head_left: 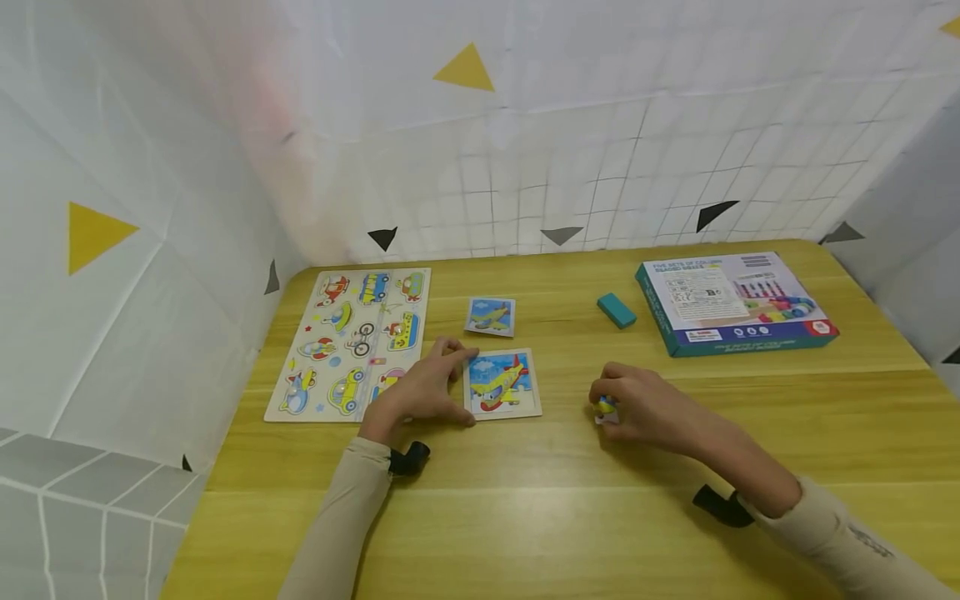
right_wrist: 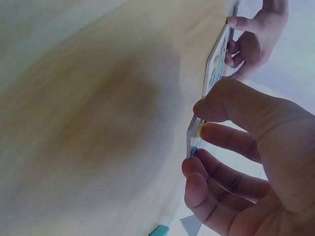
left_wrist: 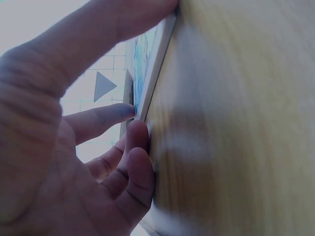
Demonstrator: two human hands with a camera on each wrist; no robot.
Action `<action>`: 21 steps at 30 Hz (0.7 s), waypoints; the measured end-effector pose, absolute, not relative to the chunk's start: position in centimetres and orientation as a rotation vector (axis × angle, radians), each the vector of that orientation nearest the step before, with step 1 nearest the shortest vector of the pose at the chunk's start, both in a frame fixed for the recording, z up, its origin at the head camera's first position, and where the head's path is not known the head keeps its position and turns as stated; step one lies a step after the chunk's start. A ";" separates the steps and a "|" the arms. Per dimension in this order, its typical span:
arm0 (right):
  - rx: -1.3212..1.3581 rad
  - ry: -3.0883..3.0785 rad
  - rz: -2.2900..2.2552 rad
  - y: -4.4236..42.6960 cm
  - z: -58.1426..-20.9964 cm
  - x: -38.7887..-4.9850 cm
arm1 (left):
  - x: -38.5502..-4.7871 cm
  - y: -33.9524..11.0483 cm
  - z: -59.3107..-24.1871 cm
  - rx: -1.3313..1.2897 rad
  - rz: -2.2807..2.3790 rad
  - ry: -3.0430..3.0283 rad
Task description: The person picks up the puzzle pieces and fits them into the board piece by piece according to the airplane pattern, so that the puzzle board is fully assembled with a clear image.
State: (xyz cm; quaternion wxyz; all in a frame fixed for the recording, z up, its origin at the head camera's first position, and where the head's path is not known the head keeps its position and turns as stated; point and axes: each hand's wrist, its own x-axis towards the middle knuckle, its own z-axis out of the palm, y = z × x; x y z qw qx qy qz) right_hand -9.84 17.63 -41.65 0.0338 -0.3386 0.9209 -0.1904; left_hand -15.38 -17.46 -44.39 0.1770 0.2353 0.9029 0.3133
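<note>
A small square jigsaw puzzle (head_left: 501,385) with a yellow airplane picture lies on the table, a pale patch showing at its lower right. My left hand (head_left: 427,385) grips its left side, thumb at the near corner and index finger at the far one. The puzzle's pale edge (left_wrist: 156,64) shows between them in the left wrist view. To the right, my right hand (head_left: 652,408) pinches a puzzle piece (head_left: 606,408) with blue and yellow on it, close to the tabletop. In the right wrist view, thumb and fingers hold that piece (right_wrist: 191,137) by its edges.
Behind the puzzle lies a small airplane picture card (head_left: 491,317). A vehicle peg board (head_left: 330,333) lies at the left, partly behind my left hand. A teal block (head_left: 617,310) and a boxed bead set (head_left: 738,304) are at the back right. White sheeting (head_left: 525,192) stands behind the table.
</note>
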 end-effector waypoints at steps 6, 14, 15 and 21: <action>-1.069 2.806 -0.579 16.7 -41.3 -10.2 | -15.4 -17.5 -44.2 0.665 0.888 2.545; -1.123 2.787 -0.583 15.5 -41.1 -10.7 | -15.4 -17.4 -44.2 0.634 0.872 2.553; -1.121 2.785 -0.583 15.4 -41.1 -10.8 | -15.4 -17.4 -44.2 0.633 0.870 2.554; -1.140 2.789 -0.583 14.5 -41.0 -11.1 | -15.4 -17.4 -44.3 0.620 0.870 2.559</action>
